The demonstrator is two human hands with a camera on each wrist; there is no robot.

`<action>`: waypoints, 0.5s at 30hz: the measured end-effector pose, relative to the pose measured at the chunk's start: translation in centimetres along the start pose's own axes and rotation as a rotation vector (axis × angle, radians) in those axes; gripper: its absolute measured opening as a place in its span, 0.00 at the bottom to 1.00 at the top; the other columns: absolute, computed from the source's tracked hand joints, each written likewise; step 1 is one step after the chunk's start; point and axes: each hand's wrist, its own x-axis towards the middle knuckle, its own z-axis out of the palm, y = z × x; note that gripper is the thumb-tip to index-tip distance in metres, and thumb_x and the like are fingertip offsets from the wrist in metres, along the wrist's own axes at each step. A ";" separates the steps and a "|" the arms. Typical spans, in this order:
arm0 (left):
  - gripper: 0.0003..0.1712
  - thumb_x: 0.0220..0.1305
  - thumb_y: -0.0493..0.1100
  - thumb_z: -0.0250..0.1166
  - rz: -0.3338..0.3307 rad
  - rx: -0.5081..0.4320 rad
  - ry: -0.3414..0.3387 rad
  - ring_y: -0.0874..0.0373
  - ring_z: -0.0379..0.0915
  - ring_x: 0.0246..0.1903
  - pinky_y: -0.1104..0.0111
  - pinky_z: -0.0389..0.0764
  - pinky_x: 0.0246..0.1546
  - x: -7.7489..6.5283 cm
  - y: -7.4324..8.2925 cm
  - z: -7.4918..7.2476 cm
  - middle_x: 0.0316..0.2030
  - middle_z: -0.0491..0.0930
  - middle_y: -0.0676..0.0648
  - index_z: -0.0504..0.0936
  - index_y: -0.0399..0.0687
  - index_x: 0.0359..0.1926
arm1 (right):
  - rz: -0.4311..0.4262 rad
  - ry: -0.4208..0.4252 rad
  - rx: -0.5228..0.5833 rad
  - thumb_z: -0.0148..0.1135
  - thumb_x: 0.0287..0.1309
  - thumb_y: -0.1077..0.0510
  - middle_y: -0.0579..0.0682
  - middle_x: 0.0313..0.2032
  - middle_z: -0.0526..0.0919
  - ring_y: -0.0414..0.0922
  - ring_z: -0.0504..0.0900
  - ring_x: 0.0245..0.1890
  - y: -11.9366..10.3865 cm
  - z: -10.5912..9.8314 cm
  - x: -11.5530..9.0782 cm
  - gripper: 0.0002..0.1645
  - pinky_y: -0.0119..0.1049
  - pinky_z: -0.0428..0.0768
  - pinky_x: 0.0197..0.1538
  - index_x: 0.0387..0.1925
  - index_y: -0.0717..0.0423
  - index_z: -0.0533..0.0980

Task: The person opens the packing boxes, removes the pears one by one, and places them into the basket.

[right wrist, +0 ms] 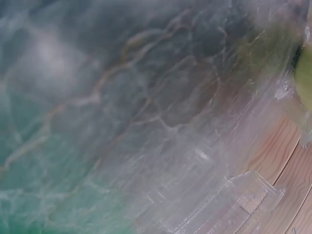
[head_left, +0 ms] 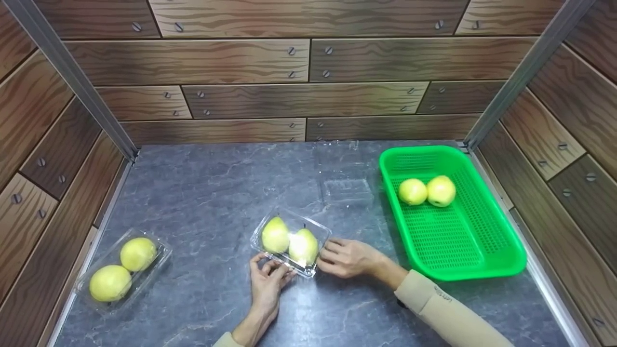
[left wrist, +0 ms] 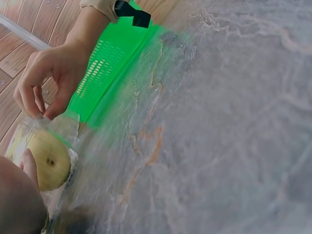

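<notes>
Between their fingertips, the left hand (head_left: 265, 285) grips and the right hand (head_left: 348, 259) seemingly pinches a clear plastic clamshell (head_left: 311, 221), likely slick, flimsy and weighted by its pears (head_left: 275, 235), best held by the rim.

The left sleeve (head_left: 227, 340) and right sleeve (head_left: 460, 315) are beige; dark lettering (head_left: 443, 294) (too small to read) marks the latter near its cuff (head_left: 415, 290), beside a black, angular piece (left wrist: 133, 13).
</notes>
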 end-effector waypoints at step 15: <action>0.43 0.60 0.20 0.65 -0.025 0.050 -0.033 0.65 0.80 0.30 0.69 0.93 0.38 0.3 0.6 0.0 0.41 0.75 0.48 0.51 0.44 0.66 | -0.031 0.091 -0.012 0.48 0.75 0.54 0.46 0.37 0.90 0.43 0.90 0.37 -0.3 0.6 0.2 0.16 0.36 0.93 0.46 0.40 0.49 0.84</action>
